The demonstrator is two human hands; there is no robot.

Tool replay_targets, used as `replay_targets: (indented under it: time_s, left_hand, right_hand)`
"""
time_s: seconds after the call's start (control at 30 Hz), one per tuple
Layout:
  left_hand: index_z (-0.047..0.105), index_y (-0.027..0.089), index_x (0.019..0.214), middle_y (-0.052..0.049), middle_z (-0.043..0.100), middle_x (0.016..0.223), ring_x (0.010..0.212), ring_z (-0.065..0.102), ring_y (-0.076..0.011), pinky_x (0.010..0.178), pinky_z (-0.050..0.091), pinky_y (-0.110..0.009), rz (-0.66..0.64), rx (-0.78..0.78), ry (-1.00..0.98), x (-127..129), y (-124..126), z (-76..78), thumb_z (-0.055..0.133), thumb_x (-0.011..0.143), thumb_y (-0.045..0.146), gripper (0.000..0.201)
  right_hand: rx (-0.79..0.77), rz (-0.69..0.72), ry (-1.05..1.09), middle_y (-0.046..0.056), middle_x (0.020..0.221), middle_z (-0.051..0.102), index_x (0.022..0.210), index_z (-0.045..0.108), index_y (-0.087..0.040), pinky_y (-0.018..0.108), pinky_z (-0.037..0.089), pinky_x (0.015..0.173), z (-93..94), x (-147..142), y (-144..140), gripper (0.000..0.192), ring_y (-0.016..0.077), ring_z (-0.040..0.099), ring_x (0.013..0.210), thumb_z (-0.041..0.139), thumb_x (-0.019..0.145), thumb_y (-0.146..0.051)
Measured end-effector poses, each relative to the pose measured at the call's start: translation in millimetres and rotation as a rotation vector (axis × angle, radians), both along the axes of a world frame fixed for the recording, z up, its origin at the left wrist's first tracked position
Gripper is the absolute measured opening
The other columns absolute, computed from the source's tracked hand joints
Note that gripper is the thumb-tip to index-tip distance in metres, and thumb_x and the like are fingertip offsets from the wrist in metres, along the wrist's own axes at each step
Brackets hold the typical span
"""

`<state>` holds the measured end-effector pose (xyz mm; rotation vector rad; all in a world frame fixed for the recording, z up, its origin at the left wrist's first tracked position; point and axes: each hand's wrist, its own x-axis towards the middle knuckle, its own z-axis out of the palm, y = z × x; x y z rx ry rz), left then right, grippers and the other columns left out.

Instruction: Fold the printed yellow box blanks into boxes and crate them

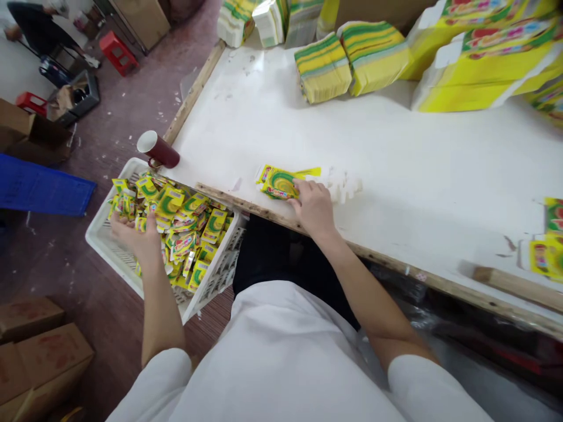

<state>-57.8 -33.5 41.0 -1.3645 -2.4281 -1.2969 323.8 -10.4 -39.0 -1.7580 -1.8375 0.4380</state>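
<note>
A small yellow-and-green carton (276, 183) lies on the white tabletop (246, 126), the centre of the dial here. The right hand (314, 205), at four o'clock, has its fingers on the carton's near-right end; how firmly, I cannot tell. Toward half past eight, the left hand (135, 233) hovers over a white plastic crate (222, 266) of similar cartons, fingers loosely spread. White pieces (342, 187) lie at three, a maroon mug (165, 153) between nine and ten, stacked flat cartons (324, 73) at one.
</note>
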Motion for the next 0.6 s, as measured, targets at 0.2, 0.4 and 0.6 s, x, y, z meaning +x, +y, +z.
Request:
replay_targets:
  time_s: [0.2, 0.4, 0.6]
  left_hand:
    - [0.057, 0.020, 0.122, -0.008, 0.060, 0.110, 0.095, 0.060, -0.0160, 0.082, 0.051, -0.027, -0.523, 0.098, -0.461, 95.6, -9.4, -38.5, 0.077, 0.081, 0.047, 0.053]
    - [0.061, 0.025, 0.117, -0.010, 0.062, 0.113, 0.108, 0.062, -0.0240, 0.092, 0.053, -0.037, -0.867, 0.040, -1.335, 223.7, -12.2, -36.0, 0.075, 0.073, 0.070, 0.064]
    - [0.054, 0.022, 0.087, 0.001, 0.042, 0.072, 0.063, 0.046, -0.0110, 0.068, 0.050, -0.027, -0.667, 0.202, -1.529, 243.6, -9.0, -10.5, 0.071, 0.069, 0.080, 0.063]
  right_hand:
    - [0.131, -0.052, 0.187, 0.012, 0.106, 0.062, 0.125, 0.052, -0.016, 0.050, 0.050, 0.094, 5.2, 3.2, -7.4, 0.052, 0.0298, 0.059, 0.099, 0.069, 0.076, -0.010]
    - [-0.062, 0.230, 0.848, 0.000, 0.090, 0.055, 0.125, 0.043, -0.025, 0.031, 0.052, 0.070, 36.4, -19.0, -53.0, 0.061, 0.0161, 0.058, 0.078, 0.078, 0.075, -0.024]
    - [-0.204, 0.318, 1.075, 0.005, 0.102, 0.062, 0.123, 0.052, -0.023, 0.029, 0.051, 0.068, 41.0, -45.0, -77.2, 0.056, 0.0162, 0.059, 0.082, 0.081, 0.079, -0.040]
